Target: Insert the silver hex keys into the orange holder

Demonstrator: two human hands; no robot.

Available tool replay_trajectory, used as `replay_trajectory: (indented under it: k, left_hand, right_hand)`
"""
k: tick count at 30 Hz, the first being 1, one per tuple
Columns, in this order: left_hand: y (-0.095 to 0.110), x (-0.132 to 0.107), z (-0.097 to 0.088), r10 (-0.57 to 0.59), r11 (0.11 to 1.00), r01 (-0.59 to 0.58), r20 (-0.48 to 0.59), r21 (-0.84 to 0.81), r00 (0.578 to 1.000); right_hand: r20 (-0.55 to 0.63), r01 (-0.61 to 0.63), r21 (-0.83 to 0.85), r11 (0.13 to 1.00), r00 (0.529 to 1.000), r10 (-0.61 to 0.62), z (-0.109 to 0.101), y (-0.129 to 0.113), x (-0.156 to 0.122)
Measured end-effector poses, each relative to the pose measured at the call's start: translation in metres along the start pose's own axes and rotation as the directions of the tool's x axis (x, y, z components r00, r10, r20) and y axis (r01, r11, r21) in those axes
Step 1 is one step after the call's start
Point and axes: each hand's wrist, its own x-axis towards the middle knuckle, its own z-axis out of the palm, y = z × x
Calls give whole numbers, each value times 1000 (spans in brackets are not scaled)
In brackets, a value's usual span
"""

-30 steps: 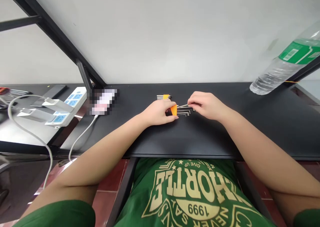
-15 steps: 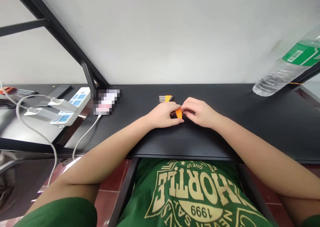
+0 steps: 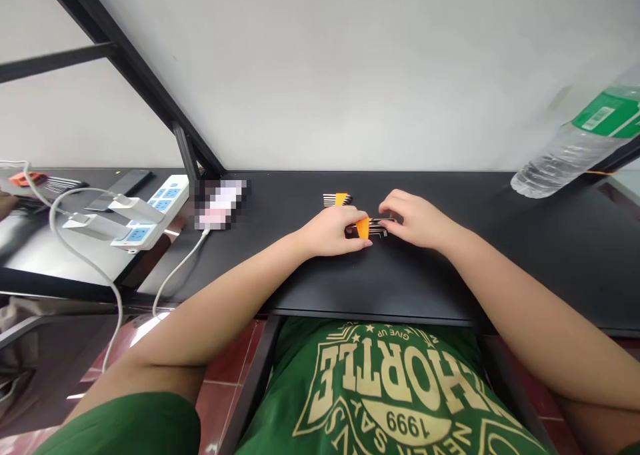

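Note:
On the black table (image 3: 450,268) my left hand (image 3: 330,231) is closed on an orange holder (image 3: 363,227) that carries several metal hex keys (image 3: 378,229). My right hand (image 3: 417,220) sits just right of the holder, fingers curled and pinching one of the hex keys at its bent end. A second orange holder with hex keys (image 3: 337,200) lies on the table just behind my left hand, untouched.
A clear water bottle with a green label (image 3: 575,148) lies tilted at the far right. A blurred small object (image 3: 221,203) with a white cable sits left of centre. A white power strip with plugs (image 3: 145,218) rests on the neighbouring table at left. A white wall stands behind.
My right hand drew close against the holder half a second ago, then moved back right with its fingers on a hex key. The left hand kept its grip; the view shifted slightly.

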Motion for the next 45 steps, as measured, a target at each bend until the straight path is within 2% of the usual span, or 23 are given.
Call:
replay_trajectory:
  k: [3,6,10,14,16,20,23,25,28,38,45]
  left_hand:
    - [-5,-1,-1,-53,998,54,-14,19,998]
    - [-7,-2,-2,-77,997,78,-24,25,997]
    - [-10,-2,-2,-50,998,51,-30,48,998]
    - [-10,-1,-2,-60,996,63,-36,64,998]
    - [-9,-1,-3,-68,995,70,-29,77,997]
    - [-7,1,-6,-98,991,100,-31,86,995]
    - [-7,1,-7,-117,990,120,-54,71,992]
    - [-6,1,-6,-118,990,122,-59,68,991]
    - [-4,1,-6,-114,991,118,-59,69,992]
    - [-5,1,-5,-103,994,106,-82,34,991]
    - [-1,2,0,-84,994,87,-53,63,995]
  right_hand:
    - [106,-72,-57,996,991,77,-7,20,-1]
    - [152,-103,-45,994,982,109,-7,29,0]
    - [146,-211,-83,974,964,221,-5,25,3]
    - [179,-391,-129,911,895,409,-10,18,4]
    - [176,-419,-106,902,885,432,-13,16,4]
    - [124,-344,124,931,936,329,-15,9,3]
    - [79,-252,312,916,968,239,-11,3,3]
    - [31,-184,372,910,982,186,-9,-1,2]
    - [-24,-112,366,924,991,130,-6,-5,2]
    - [-90,-3,257,966,996,27,-7,-2,2]
    - [-143,192,101,976,974,-176,4,-14,3]
